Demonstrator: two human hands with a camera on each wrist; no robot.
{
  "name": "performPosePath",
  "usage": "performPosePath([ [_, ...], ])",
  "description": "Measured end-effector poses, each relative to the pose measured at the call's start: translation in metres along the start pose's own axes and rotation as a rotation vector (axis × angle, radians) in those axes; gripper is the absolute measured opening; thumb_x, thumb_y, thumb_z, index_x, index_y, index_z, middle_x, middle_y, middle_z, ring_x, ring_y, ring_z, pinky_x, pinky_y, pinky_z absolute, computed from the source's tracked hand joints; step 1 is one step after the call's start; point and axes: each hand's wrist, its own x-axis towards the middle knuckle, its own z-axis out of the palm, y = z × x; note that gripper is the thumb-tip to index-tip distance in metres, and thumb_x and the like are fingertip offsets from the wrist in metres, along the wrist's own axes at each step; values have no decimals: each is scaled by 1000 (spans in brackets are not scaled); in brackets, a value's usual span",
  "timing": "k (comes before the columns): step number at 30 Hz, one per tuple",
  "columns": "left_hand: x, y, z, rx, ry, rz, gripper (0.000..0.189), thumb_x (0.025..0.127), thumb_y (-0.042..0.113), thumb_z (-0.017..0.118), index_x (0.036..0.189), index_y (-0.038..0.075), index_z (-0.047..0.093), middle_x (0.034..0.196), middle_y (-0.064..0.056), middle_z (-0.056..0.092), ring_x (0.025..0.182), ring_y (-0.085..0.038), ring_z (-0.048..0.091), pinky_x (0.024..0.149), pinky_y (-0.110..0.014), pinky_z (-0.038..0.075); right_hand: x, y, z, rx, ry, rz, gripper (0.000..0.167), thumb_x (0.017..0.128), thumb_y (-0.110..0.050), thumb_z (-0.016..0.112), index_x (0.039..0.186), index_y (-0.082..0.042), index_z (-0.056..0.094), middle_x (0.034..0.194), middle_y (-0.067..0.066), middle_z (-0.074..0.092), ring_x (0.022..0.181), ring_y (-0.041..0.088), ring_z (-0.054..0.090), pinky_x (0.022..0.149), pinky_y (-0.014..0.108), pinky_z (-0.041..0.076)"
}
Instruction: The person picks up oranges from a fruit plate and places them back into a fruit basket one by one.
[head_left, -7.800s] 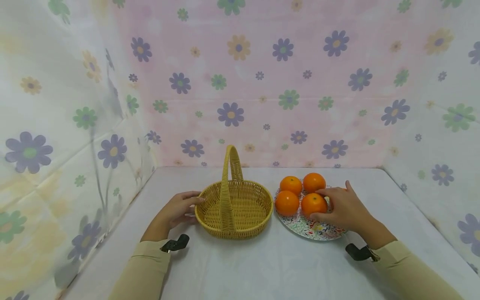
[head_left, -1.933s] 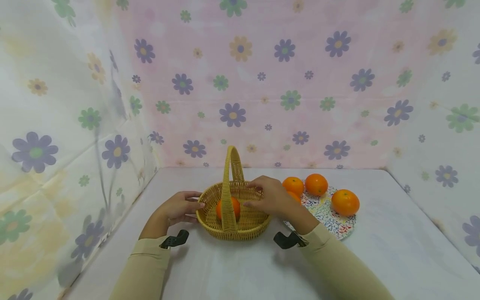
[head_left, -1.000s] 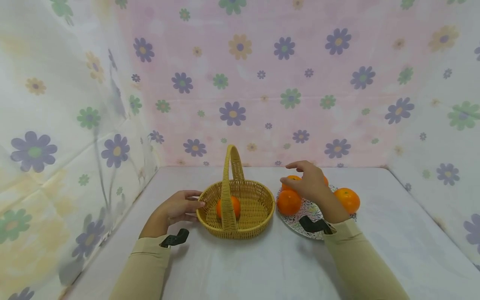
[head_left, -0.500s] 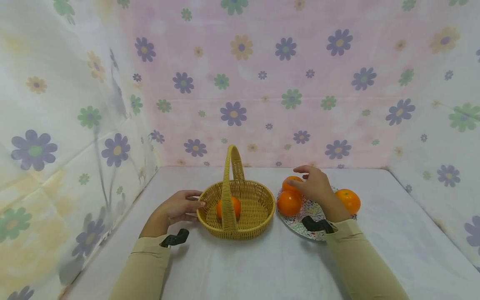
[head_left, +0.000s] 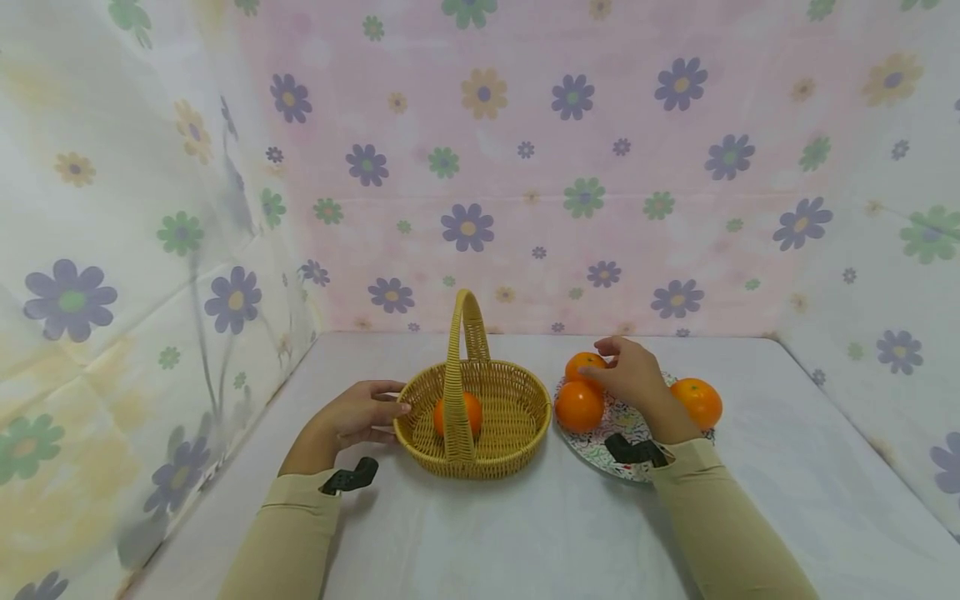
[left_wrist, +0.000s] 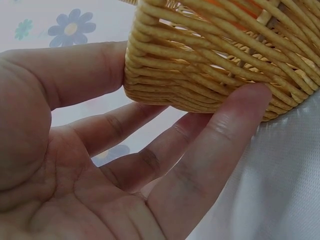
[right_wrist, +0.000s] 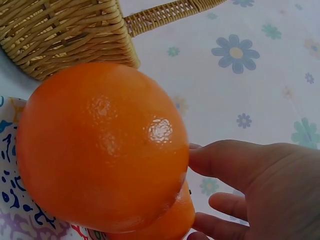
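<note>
In the head view, a yellow wicker basket (head_left: 510, 417) with a tall handle stands on the table, one orange (head_left: 468, 412) inside it. My left hand (head_left: 360, 417) holds the basket's left end, thumb at the rim and fingers along the outer wall. My right hand (head_left: 633, 375) is over the plate (head_left: 600, 462), thumb and fingers around the right side of the back-left orange (head_left: 581, 364). Just in front sits another orange (head_left: 579, 407), which fills much of the right wrist view. The back-right part of the plate is hidden behind my hand.
A further orange (head_left: 697, 403) lies at the plate's right side. The plate has a speckled multicolour pattern and stands close to the basket's right end. Flower-printed cloth (head_left: 525, 208) walls in the white table (head_left: 465, 533) at the back and sides.
An orange from the plate now lies in the basket. My right hand has gone from the basket back to the plate and closed in on the back-left orange. My left hand stays put.
</note>
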Motion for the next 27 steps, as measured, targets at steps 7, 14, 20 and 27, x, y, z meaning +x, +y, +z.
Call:
performPosePath([
  [7, 0, -1, -1, -4, -2, 2, 61, 100, 16, 69, 153, 1, 43, 147, -26, 54, 109, -33, 73, 87, -48, 64, 1, 2, 3, -53, 28, -21, 64, 92, -43, 76, 140, -6, 59, 138, 19, 63, 118, 37, 61, 99, 52, 57],
  [14, 1, -2, -1, -9, -1, 0, 60, 100, 16, 68, 152, 2, 43, 147, -26, 54, 110, -33, 72, 87, -48, 63, 0, 2, 4, -91, 21, -7, 66, 92, -45, 76, 141, -4, 59, 130, 22, 66, 115, 37, 61, 100, 53, 56],
  [20, 1, -1, -1, -7, 0, -1, 61, 99, 17, 69, 152, 2, 44, 147, -26, 54, 110, -34, 72, 87, -48, 64, 1, 4, 6, -103, 33, 13, 71, 92, -46, 76, 145, -4, 56, 131, 22, 65, 117, 37, 60, 105, 55, 53],
  [27, 1, -1, -1, -11, 1, -4, 60, 99, 17, 69, 152, 2, 44, 147, -27, 54, 110, -34, 72, 86, -47, 64, 3, 5, 8, -140, -12, -2, 73, 92, -44, 76, 148, -2, 53, 142, 22, 61, 129, 41, 55, 112, 59, 46],
])
